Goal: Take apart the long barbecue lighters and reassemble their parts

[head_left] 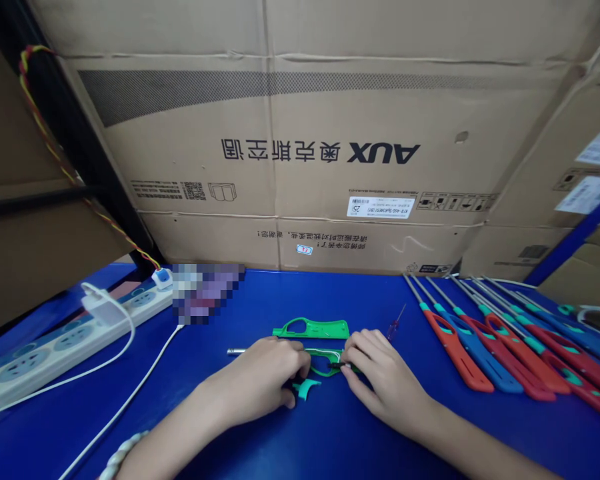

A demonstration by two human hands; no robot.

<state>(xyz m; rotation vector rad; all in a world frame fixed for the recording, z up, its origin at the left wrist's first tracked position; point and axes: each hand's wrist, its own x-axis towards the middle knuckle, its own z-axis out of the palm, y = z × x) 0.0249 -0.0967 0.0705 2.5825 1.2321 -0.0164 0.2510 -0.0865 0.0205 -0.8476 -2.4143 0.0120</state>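
Observation:
A green lighter casing half (325,329) lies on the blue table, just beyond both hands. Nearer, a second green half (330,371) with a white wire and a metal tube (236,351) lies between them. My left hand (267,373) rests over this half and the tube, fingers curled, and its grip is partly hidden. A small teal trigger piece (307,388) sits beside its fingertips. My right hand (380,373) is closed at the right end of the half, its thumb and fingers pinching a small black part (336,365).
A screwdriver (393,328) lies beyond my right hand. Several red, orange and blue lighters (505,360) are lined up at the right. At the left are a power strip (75,337), a charger (103,307) and white cables. A cardboard box (300,187) stands behind.

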